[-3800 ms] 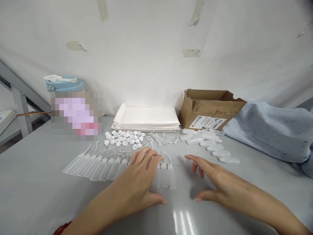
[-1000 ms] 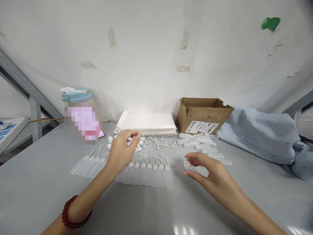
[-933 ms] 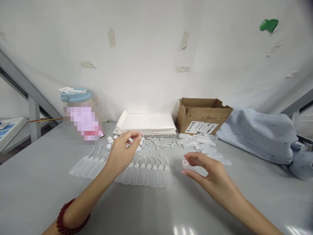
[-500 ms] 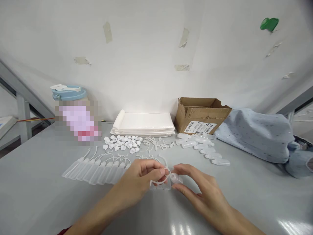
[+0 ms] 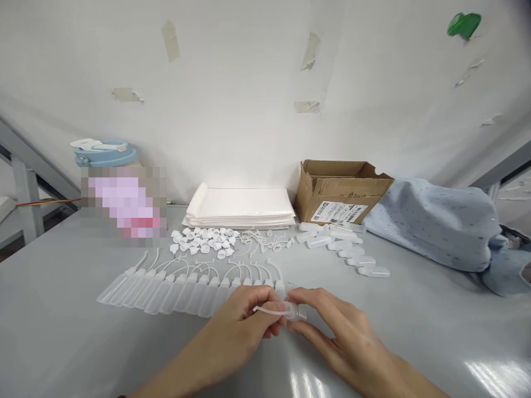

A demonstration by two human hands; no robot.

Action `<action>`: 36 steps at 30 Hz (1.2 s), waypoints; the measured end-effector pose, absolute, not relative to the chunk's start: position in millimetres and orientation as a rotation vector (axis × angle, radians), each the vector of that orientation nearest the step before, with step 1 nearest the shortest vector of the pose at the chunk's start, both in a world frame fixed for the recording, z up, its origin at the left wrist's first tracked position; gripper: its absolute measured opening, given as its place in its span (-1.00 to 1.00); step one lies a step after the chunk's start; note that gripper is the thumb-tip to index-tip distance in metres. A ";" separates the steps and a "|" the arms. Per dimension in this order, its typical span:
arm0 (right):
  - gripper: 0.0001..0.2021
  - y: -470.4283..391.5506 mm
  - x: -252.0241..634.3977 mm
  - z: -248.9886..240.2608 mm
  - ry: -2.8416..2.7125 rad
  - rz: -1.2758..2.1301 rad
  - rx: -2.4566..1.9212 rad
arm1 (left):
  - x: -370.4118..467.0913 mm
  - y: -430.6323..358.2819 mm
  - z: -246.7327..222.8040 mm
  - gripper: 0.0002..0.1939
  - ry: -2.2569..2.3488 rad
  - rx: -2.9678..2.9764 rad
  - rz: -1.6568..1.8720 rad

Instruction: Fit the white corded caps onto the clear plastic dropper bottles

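My left hand (image 5: 253,315) is closed, its thumb and fingers pinching a thin white plastic strap (image 5: 267,312). The strap's ring end lies at the neck of a small clear plastic bottle (image 5: 297,313); whether it is fully around the neck I cannot tell. Thumb and fingers of my right hand (image 5: 342,329) grip that bottle from the side, its neck toward my left hand. Just behind and left of my hands is a row of capped clear bottles (image 5: 178,293) with straps curving up from their necks. My left hand partly covers the row's right end.
White caps (image 5: 203,241) and loose straps (image 5: 259,241) lie in piles before a stack of white padded envelopes (image 5: 240,204). Uncapped bottles (image 5: 340,245) lie near a cardboard box (image 5: 344,193). Blue cloth (image 5: 435,226) is at right, a blue-lidded container (image 5: 105,155) at left.
My hands have come together, bringing the strap's ring to the bottle's neck. The bottle has turned in my right hand. The camera view has shifted slightly, showing more of the bottle row.
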State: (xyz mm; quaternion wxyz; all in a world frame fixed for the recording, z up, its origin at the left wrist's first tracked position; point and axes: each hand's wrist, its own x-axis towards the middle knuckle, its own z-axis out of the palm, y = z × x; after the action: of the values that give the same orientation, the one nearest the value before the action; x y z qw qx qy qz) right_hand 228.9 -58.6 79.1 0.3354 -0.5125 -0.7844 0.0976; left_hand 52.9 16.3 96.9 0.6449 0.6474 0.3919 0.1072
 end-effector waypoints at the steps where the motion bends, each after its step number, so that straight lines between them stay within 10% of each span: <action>1: -0.77 -58.4 228.7 80.2 -2.047 0.265 -1.312 | 52.6 15.8 96.4 -0.71 0.889 1.476 0.249; 19: -0.71 -48.0 228.3 90.7 -0.969 1.443 -1.355 | 53.9 6.7 67.2 -0.70 0.542 2.574 0.983; 36: -0.71 -42.0 234.9 87.4 -0.968 1.439 -1.408 | 55.3 15.7 64.6 -0.64 0.568 2.669 0.886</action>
State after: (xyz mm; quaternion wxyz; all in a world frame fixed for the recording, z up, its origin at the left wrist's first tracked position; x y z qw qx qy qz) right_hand 234.9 -42.0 87.4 0.4384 -0.5667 -0.3893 0.5790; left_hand 55.3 15.7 64.6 0.1359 0.9217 0.1962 0.3059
